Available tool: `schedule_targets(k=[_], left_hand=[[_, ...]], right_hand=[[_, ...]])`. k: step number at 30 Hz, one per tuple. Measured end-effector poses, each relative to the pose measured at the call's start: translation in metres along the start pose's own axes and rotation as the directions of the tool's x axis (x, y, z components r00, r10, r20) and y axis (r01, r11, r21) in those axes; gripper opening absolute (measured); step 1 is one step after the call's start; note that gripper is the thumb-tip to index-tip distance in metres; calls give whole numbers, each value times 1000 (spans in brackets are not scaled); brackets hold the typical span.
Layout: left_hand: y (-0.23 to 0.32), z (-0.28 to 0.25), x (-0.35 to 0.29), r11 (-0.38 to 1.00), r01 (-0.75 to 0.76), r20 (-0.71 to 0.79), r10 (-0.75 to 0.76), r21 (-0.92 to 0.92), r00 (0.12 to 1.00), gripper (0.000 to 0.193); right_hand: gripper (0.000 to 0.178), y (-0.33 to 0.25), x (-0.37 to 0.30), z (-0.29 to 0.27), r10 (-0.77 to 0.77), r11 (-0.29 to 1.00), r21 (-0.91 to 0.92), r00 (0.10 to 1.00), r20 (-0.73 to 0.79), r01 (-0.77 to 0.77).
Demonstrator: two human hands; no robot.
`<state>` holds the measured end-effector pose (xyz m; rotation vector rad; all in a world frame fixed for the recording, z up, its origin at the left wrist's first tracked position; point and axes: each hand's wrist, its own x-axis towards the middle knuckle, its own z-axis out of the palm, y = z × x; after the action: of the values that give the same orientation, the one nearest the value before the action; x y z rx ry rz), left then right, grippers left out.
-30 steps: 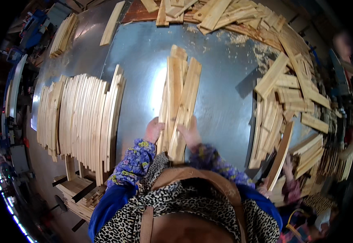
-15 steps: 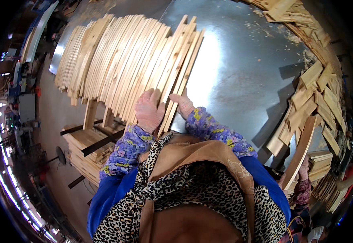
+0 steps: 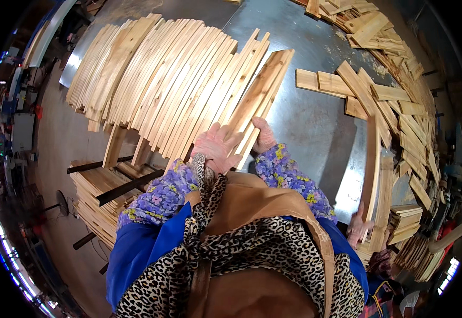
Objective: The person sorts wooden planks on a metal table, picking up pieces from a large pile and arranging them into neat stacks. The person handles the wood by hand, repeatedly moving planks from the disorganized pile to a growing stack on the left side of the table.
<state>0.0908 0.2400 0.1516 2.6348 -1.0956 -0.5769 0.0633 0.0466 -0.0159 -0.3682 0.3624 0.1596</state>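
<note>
A row of long, pale wooden slats (image 3: 172, 85) stands on edge side by side across the metal table. At its right end, a wooden board (image 3: 259, 87) leans with its broad knotty face showing, and another slat lies along its right side. My left hand (image 3: 218, 147), in a thin pinkish glove, rests on the near ends of these pieces with its fingers spread. My gloved right hand (image 3: 264, 134) grips the right edge of the outermost slat, thumb on top; its other fingers are partly hidden.
The metal table (image 3: 305, 122) carries a jumbled heap of short boards (image 3: 406, 122) along its right side. Beside me at lower right, a co-worker's hand (image 3: 357, 229) holds a long board (image 3: 370, 169). Stacked boards (image 3: 96, 196) and dark metal bars (image 3: 127, 188) sit lower left.
The board at the row's right end has tipped, opening its broad face to view. Both my hands have shifted slightly right. The co-worker's long board has swung more upright in view.
</note>
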Motion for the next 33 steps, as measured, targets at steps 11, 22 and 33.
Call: schedule_targets(k=[11, 22, 33], left_hand=[[-19, 22, -23, 983, 168, -97, -161, 73, 982, 62], [38, 1, 49, 925, 53, -120, -105, -375, 987, 87], [-1, 61, 70, 335, 410, 301, -333, -848, 894, 93]], right_hand=[[57, 9, 19, 16, 44, 958, -256, 946, -320, -131], [71, -48, 20, -8, 222, 970, -67, 962, -158, -234], [54, -39, 4, -12, 10, 947, -307, 966, -257, -92]])
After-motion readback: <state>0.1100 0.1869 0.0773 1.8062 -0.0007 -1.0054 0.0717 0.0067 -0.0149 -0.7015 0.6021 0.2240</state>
